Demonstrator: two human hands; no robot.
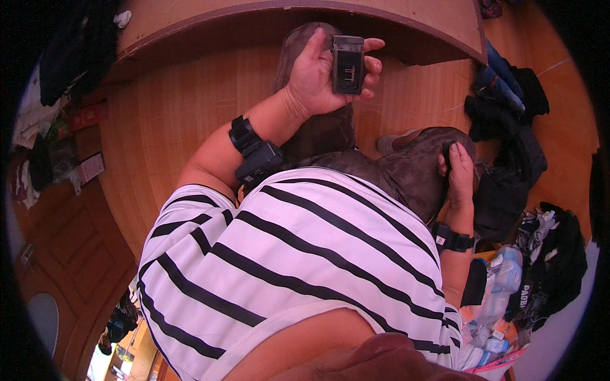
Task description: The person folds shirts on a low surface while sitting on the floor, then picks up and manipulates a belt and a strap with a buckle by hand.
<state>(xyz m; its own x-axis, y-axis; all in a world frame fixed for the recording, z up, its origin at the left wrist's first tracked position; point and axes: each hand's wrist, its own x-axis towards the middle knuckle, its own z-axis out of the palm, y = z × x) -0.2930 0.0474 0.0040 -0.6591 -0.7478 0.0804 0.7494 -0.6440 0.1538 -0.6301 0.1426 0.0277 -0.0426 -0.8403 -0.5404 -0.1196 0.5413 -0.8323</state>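
My left hand is raised, palm up, under the edge of a brown tabletop. A small black rectangular case with a greyish end and light lettering lies across its fingers, the thumb extended beside it. Lower at the right, my right hand rests by my knee in dark patterned trousers. Its fingers and thumb hold a small dark object, mostly hidden, so its kind cannot be told. Both forearms wear black straps; a black box sits on the left one.
The brown tabletop curves across the front. Dark clothes and jeans lie at the right, above a bag of plastic-wrapped packages. A wooden door stands at the left, below piled items. A shoe shows near my knee.
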